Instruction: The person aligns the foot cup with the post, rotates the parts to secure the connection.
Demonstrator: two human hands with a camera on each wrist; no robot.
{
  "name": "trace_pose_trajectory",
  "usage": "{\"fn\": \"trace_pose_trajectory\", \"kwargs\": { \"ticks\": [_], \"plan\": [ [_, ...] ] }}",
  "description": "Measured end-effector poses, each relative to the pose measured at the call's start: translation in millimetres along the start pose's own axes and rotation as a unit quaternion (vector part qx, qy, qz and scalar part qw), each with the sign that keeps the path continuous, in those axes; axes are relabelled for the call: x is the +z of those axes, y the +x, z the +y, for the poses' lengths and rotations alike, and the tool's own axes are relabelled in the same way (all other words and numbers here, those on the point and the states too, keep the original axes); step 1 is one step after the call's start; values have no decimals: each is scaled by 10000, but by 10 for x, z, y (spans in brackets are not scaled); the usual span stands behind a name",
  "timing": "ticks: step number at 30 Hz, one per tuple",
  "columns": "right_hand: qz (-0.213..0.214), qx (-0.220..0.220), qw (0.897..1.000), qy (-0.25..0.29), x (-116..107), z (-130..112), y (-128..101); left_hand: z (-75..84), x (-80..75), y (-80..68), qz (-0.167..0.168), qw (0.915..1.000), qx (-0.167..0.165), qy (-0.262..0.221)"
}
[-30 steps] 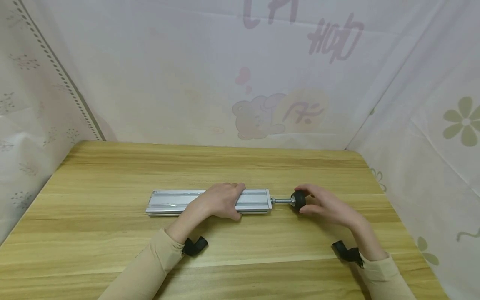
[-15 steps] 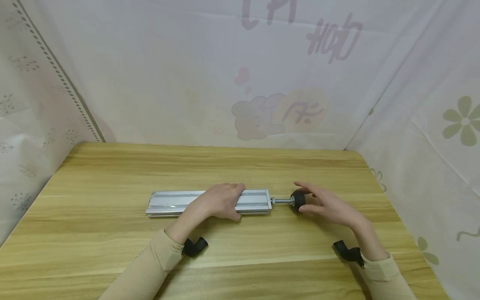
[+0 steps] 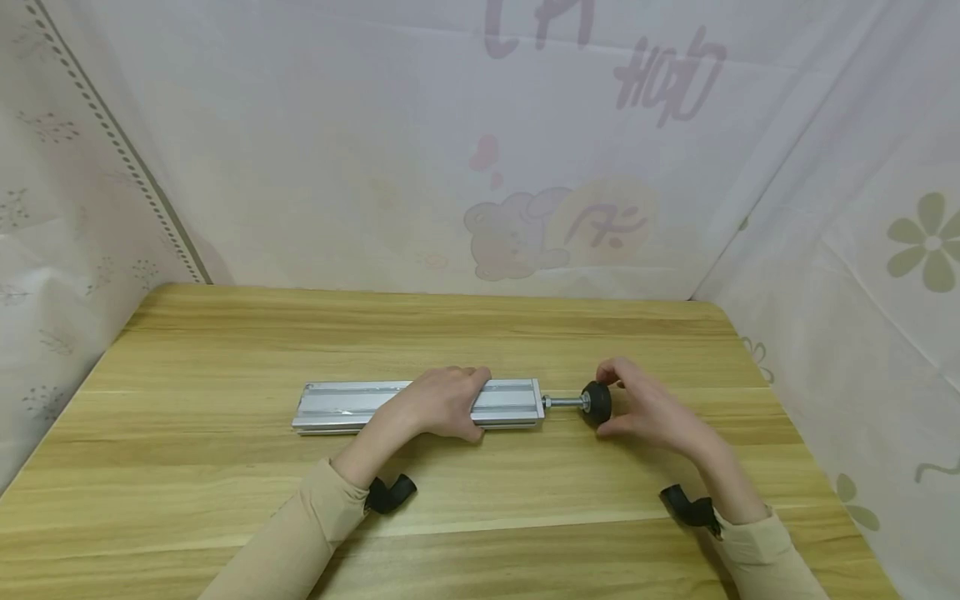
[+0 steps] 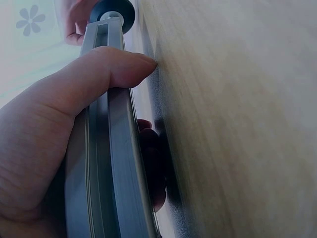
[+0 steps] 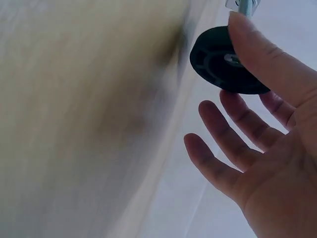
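A silver aluminium profile [image 3: 330,404] lies lengthwise on the wooden table. My left hand [image 3: 442,402] holds it near its right half, with the thumb over the near side and the fingers over the far side; the left wrist view shows the thumb [image 4: 129,69] across the grooved face. A threaded stem with a nut [image 3: 564,402] joins the profile's right end to a black levelling foot [image 3: 597,403]. Around the foot's rim my right hand [image 3: 656,417] pinches with thumb and fingers. In the right wrist view the foot's round underside [image 5: 213,59] shows between thumb and fingertips.
The wooden table [image 3: 480,525] extends on all sides of the profile. Behind it hangs a pale printed cloth [image 3: 337,167], with more cloth along both sides. A black wrist mount sits at each sleeve cuff.
The right hand's fingers loosened and spread from the foot, then curled back around its rim with the wrist shifted slightly. The left hand and the profile stayed put.
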State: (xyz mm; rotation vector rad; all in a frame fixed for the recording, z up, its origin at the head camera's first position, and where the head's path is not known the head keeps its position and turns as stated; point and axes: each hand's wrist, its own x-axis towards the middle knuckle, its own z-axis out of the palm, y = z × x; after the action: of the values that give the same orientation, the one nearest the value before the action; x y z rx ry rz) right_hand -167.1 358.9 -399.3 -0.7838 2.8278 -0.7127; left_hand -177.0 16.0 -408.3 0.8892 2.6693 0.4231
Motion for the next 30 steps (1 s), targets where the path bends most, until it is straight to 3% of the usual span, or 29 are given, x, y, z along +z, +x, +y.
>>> {"fn": "trace_pose_trajectory", "kwargs": {
  "ticks": [7, 11, 19, 25, 30],
  "plan": [
    [-243, 78, 9988, 417, -76, 47, -51, -1, 2, 7, -17, 10000, 20, 2],
    [-347, -24, 9987, 382, -93, 65, -69, -4, 1, 6, -25, 10000, 34, -17],
    [-589, 258, 9969, 449, -109, 51, -58, 1, -8, 1, -54, 10000, 4, 7],
    [-513, 380, 9960, 618, -104, 10, -52, 7, -12, -3, -37, 10000, 6, -13],
    [-272, 252, 9987, 352, -60, -6, -20, 2, -10, 0, -31, 10000, 4, -14]
  ]
}}
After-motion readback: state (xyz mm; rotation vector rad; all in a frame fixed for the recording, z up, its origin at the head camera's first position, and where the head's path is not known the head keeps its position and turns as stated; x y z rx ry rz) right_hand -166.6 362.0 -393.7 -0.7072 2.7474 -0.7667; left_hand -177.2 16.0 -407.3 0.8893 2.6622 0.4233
